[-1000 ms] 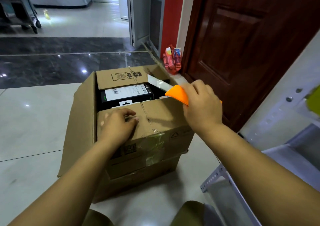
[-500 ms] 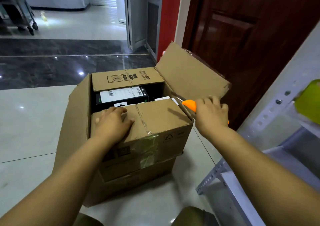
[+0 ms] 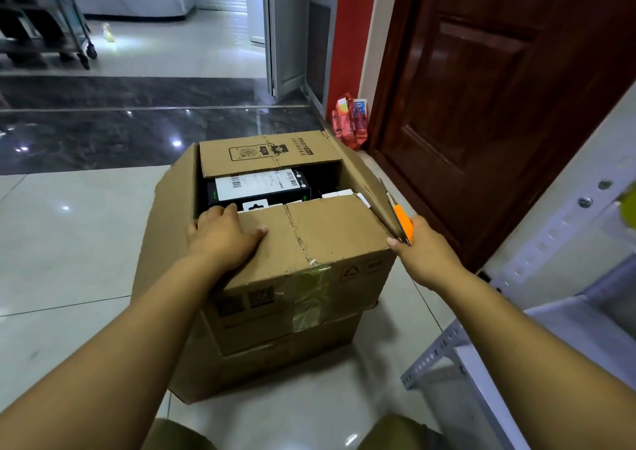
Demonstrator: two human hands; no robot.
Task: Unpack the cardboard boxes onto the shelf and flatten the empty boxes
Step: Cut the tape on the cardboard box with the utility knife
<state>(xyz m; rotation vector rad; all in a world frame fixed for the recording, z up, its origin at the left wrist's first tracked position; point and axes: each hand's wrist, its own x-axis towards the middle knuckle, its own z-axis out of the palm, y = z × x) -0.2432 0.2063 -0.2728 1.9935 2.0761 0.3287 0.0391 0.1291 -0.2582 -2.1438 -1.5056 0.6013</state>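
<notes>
A brown cardboard box (image 3: 303, 298) stands on the tiled floor in front of me, with its top flaps partly raised. Inside lies a black product box with a white barcode label (image 3: 258, 186), and smaller white packages sit beside it. My left hand (image 3: 220, 234) rests flat on the near top flap, fingers spread. My right hand (image 3: 423, 253) grips an orange box cutter (image 3: 402, 224) at the box's right top corner, its blade against the lowered right flap.
A grey metal shelf (image 3: 516, 374) stands at the lower right, with a yellow-green object (image 3: 628, 208) on an upper level. A dark wooden door (image 3: 481, 105) is behind the box. Red packets (image 3: 349, 122) lie by the door frame. A wheeled cart (image 3: 41, 26) stands far left.
The right flap, which stood up half a second ago, has dropped outward. My right hand with the cutter has moved back toward the box's near right corner. My left hand stayed on the flap.
</notes>
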